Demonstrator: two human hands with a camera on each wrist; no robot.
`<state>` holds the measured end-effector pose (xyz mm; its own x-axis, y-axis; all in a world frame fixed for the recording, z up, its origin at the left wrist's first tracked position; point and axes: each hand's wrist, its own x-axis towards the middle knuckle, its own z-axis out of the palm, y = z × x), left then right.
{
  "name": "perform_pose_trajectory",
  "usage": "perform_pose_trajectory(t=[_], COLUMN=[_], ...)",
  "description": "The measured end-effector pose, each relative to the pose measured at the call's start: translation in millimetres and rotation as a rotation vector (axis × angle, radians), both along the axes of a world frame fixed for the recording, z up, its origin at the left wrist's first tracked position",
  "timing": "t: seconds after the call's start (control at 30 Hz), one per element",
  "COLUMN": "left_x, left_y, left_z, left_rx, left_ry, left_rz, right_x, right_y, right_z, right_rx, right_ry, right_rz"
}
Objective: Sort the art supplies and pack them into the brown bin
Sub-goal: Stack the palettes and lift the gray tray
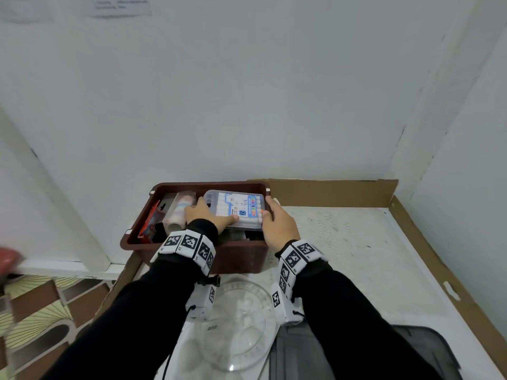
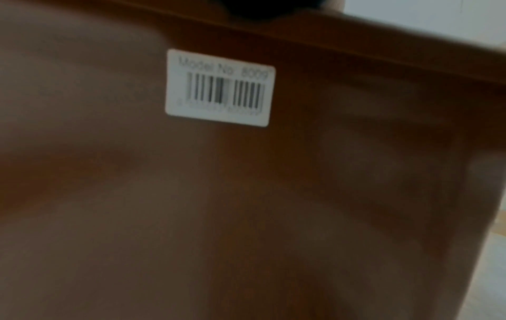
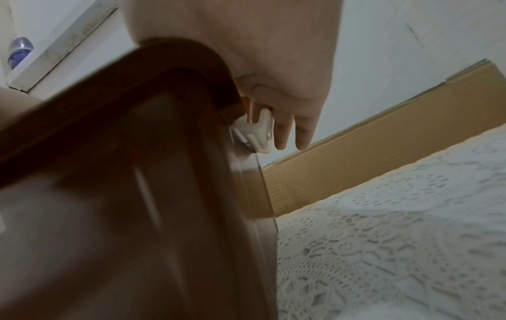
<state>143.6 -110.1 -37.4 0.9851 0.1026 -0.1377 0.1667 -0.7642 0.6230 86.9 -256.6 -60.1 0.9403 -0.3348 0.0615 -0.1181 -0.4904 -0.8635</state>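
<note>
Head view alone shows the inside of the brown plastic bin [image 1: 142, 215], rectangular with rounded corners, standing against the wall on a white lace-patterned cloth [image 1: 343, 242]. A clear plastic case of white color pens [image 1: 238, 209], its label printed with a 12, lies flat on top of the contents at the bin's right half. Beside it on the left are a clear pack of pastel rolls [image 1: 179, 209] and a red packet [image 1: 149, 224] leaning on the left wall.

The left hand [image 1: 210, 216] lies on the case's left end, fingers straight and spread over the lid. The right hand [image 1: 278, 224] rests at the case's right end on the bin's rim, thumb on the case; whether it grips or only steadies cannot be told here.

Right wrist view adds what the head view hides: the right hand's fingers [image 3: 303, 134] hang straight down outside the bin, next to a white clip [image 3: 260, 132] on its side.

Left wrist view shows only the bin's smooth outer wall with a white barcode sticker [image 2: 219, 88]; that hand is not seen.

Nearer the person, a clear glass bowl [image 1: 241, 325] sits on the cloth, beside a dark grey lid [image 1: 411, 352]. Brown cardboard [image 1: 329, 192] edges the surface.
</note>
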Motion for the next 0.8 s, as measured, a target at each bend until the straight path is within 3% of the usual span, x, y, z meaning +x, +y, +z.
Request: perform_pose_trajectory(t=[0.33,0.8], left_x=[-0.6,7.3], left_y=[-6.2,-10.6], left_z=[-11.2,-5.5], left_rx=[0.125,0.268], left_ry=[-0.059,-0.011], left_rz=[-0.177,-0.221], right_x=[-1.0,-0.1], right_y=[-1.5,-1.0], right_z=[-0.1,-0.7], right_rx=[-0.024,-0.007], right_ry=[0.011,0.005], right_rz=[0.009,0.001])
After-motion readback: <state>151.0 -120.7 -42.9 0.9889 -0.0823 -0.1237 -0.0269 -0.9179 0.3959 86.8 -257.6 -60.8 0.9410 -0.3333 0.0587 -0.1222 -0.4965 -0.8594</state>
